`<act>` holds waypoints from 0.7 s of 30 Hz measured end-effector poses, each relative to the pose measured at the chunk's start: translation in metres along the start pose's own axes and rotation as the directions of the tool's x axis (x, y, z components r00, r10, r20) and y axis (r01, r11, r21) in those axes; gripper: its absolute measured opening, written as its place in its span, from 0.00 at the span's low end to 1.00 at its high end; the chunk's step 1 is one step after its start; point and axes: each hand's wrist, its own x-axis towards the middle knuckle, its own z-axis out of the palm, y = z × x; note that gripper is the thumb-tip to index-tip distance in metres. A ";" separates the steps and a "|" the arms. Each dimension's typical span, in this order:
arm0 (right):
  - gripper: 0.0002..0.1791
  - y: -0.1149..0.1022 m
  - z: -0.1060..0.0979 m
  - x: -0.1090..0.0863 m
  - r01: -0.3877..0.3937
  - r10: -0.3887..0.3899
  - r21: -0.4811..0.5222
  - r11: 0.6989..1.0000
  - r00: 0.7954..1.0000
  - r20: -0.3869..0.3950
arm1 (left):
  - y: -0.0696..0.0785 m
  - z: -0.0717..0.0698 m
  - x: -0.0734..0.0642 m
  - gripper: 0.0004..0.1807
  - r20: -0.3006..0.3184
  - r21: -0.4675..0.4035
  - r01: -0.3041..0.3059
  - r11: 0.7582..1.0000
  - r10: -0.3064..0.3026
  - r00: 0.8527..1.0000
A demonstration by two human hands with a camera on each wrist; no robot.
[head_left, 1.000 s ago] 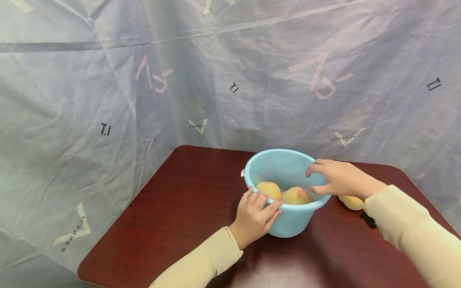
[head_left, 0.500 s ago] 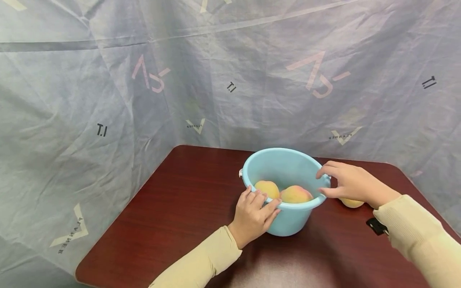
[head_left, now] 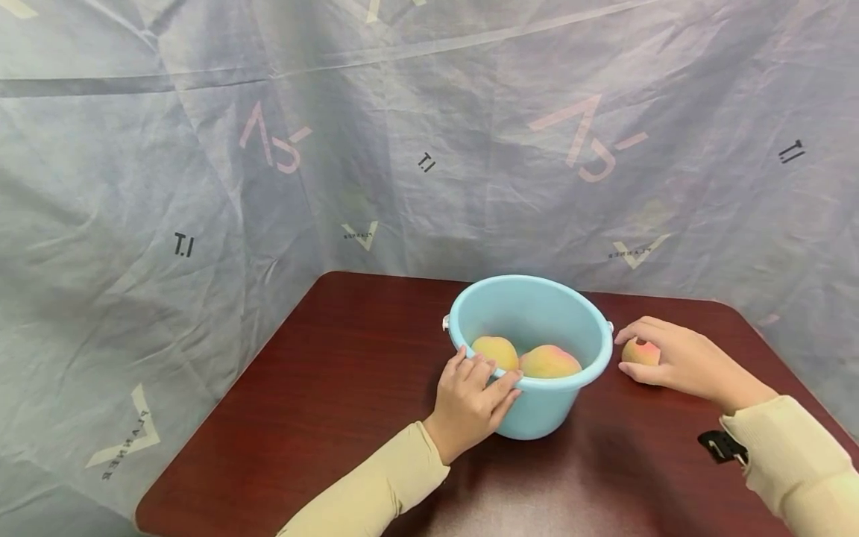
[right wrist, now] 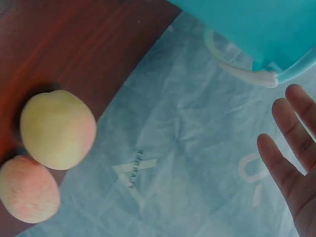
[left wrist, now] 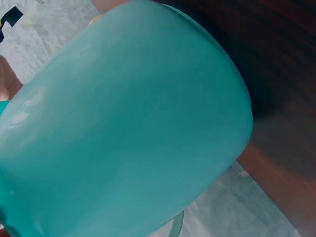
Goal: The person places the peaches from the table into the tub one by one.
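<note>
A light blue bucket (head_left: 539, 410) stands tilted a little toward me on the table, with two yellow-pink peaches (head_left: 552, 361) inside. My left hand (head_left: 470, 405) grips its near-left rim, fingers over the edge. The bucket wall (left wrist: 133, 118) fills most of the left wrist view. To the bucket's right, my right hand (head_left: 691, 368) hangs with fingers and thumb apart, holding nothing. Beyond it a peach (head_left: 637, 354) shows through the gap. The right wrist view has two peaches (right wrist: 58, 129) side by side on the table, apart from the fingers (right wrist: 279, 160).
The dark red wooden table (head_left: 322, 388) has rounded corners. A printed grey cloth (head_left: 376, 149) hangs behind it and along its left side. A pale handle (right wrist: 242, 71) hangs at the bucket's side. A black strap piece (head_left: 721, 446) sits at my right cuff.
My right hand has moved from over the bucket's right rim out to the right, near the peach on the table. My left hand stays on the rim.
</note>
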 end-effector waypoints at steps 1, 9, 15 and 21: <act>0.16 0.001 0.002 -0.002 -0.003 0.003 0.002 1.000 1.000 -0.005 | 0.000 0.000 0.000 0.16 -0.002 0.001 0.001 1.000 -0.001 1.000; 0.21 0.014 0.030 -0.018 0.141 -0.134 0.066 0.988 0.986 -0.103 | 0.000 0.000 0.000 0.16 -0.011 0.009 -0.003 1.000 0.003 1.000; 0.22 0.018 0.044 -0.025 0.164 -0.145 0.134 0.977 0.979 -0.144 | -0.001 0.000 0.000 0.16 -0.003 0.006 0.002 1.000 -0.002 1.000; 0.20 0.019 0.053 -0.031 0.082 -0.064 0.162 0.983 0.991 -0.114 | 0.001 0.001 -0.002 0.16 -0.012 -0.002 0.016 1.000 -0.016 1.000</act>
